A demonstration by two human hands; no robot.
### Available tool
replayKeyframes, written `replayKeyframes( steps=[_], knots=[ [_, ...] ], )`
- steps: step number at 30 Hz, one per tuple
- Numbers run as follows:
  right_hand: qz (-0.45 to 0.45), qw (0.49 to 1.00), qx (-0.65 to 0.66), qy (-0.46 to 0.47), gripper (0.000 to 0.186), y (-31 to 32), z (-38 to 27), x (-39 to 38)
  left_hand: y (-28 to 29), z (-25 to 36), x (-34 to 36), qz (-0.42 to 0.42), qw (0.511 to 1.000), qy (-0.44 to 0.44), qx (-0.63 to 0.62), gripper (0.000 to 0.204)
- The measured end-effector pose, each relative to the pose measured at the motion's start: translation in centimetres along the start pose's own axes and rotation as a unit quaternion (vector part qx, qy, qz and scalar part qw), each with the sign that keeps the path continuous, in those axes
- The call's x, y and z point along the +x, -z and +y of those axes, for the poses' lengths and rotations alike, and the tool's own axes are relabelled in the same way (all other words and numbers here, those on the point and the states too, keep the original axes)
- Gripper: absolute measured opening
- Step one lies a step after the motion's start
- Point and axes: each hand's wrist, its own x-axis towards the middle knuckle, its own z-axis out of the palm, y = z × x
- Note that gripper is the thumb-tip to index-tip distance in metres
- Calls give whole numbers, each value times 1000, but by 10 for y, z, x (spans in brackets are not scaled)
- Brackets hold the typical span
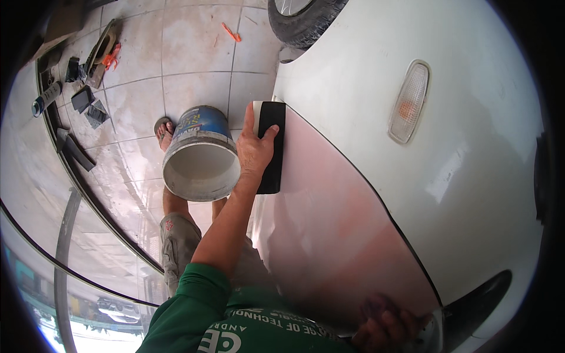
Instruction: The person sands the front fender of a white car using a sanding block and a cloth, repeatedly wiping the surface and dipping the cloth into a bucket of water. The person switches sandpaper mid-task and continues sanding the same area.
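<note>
My left hand (255, 152) is closed around a long black sanding block (272, 170) with a pale side, its thumb lying across the black face. The block is upright at the edge of a white car door panel (329, 217) with pinkish patches. Lower right, in shade, my right hand (388, 332) rests at the panel near the side mirror; its fingers look apart with nothing visible in them. Just left of my left forearm is a bucket (200, 167) with a blue label and cloudy pale liquid inside.
The car's white fender (471, 88) has a clear side lamp (409, 101); a tyre (306, 23) shows above. Dark pads (83, 99), a spray can (47, 99) and orange scraps (231, 32) lie on the tiled floor (138, 53). A curved dark-edged panel (118, 232) stands at left.
</note>
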Motion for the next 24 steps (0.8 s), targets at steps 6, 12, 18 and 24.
replayKeyframes(
  steps=[6,12,18,24],
  knots=[
    [-72,997,-5,-11,8,15,-1,-5,30,91,-98,-46,990,-61,-117,85],
    [-132,990,-27,-51,7,28,-11,18,50,131,-147,-67,980,-159,-94,83],
    [-141,989,-18,-36,10,30,-10,7,14,38,-39,21,999,-19,-35,81],
    [-89,995,-18,-47,13,22,-12,4,37,102,-104,-49,990,-53,-121,80]
  ],
)
